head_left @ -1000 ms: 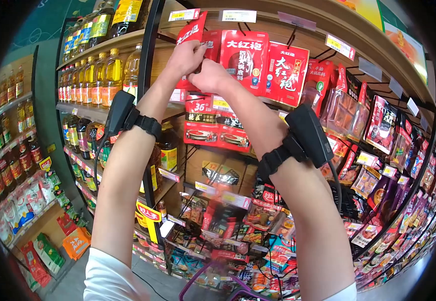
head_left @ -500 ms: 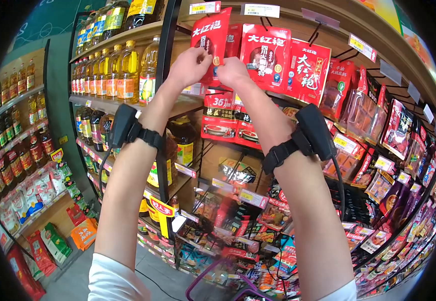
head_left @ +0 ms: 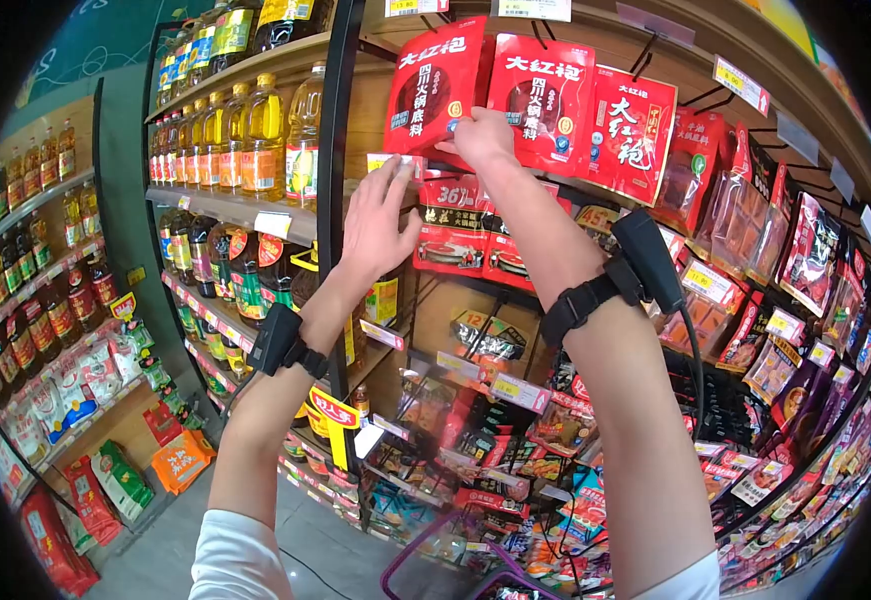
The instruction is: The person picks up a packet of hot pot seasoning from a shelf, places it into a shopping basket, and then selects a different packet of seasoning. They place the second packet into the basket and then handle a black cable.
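A red packet (head_left: 433,88) with white lettering hangs at the top left of the rack, tilted a little. My right hand (head_left: 480,138) pinches its lower right corner. Below the packet, my left hand (head_left: 383,215) is raised with its fingers apart and holds nothing; its fingertips are near a price tag. Another red packet (head_left: 543,105) of the same kind hangs just right of it, followed by a brighter red one (head_left: 627,135). Under them hang red and black packets (head_left: 452,228), partly hidden behind my right forearm.
Shelves of oil bottles (head_left: 263,135) stand at the left behind a black post (head_left: 338,150). More hanging packets (head_left: 805,255) fill the rack at the right. A purple basket handle (head_left: 435,540) shows at the bottom. Black trackers are strapped to both forearms.
My left hand has let go of the packet and moved down, its fingers opening. The packet's front now faces me more fully, with my right hand at its lower corner. The view has shifted slightly.
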Available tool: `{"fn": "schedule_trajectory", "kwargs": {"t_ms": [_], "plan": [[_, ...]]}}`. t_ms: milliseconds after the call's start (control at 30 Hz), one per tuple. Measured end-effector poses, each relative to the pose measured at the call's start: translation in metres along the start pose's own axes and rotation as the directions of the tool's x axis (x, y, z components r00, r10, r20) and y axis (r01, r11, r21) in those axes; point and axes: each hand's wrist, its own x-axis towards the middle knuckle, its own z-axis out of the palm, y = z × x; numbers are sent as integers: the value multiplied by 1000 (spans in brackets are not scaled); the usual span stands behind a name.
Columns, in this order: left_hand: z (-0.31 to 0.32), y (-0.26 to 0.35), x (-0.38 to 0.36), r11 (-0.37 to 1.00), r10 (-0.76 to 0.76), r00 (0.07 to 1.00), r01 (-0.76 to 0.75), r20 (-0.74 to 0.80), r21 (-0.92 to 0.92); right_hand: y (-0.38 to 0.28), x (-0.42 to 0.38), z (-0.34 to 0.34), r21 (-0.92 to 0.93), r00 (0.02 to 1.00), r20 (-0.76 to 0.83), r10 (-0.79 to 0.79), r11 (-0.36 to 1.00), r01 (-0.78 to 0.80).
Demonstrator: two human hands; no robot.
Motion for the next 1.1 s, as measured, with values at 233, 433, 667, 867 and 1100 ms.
{"fn": "schedule_trajectory", "kwargs": {"t_ms": [233,433,667,867,1100], "plan": [[2,10,9,997,-77,996,77,47,-9,-22,-21,16,-595,945,-217,-246,800,72],[2,12,9,997,-72,995,71,64,12,-19,-21,25,-500,933,-293,-210,865,38],[-2,18,10,996,-81,991,85,105,-39,-16,-20,30,-518,945,-281,-165,856,-5],[-2,23,14,972,-229,973,229,9,-56,-14,-16,39,-358,963,-259,-74,933,-24],[12,7,40,783,-619,783,611,-58,-113,10,18,48,-266,962,-247,-117,963,48]]}}
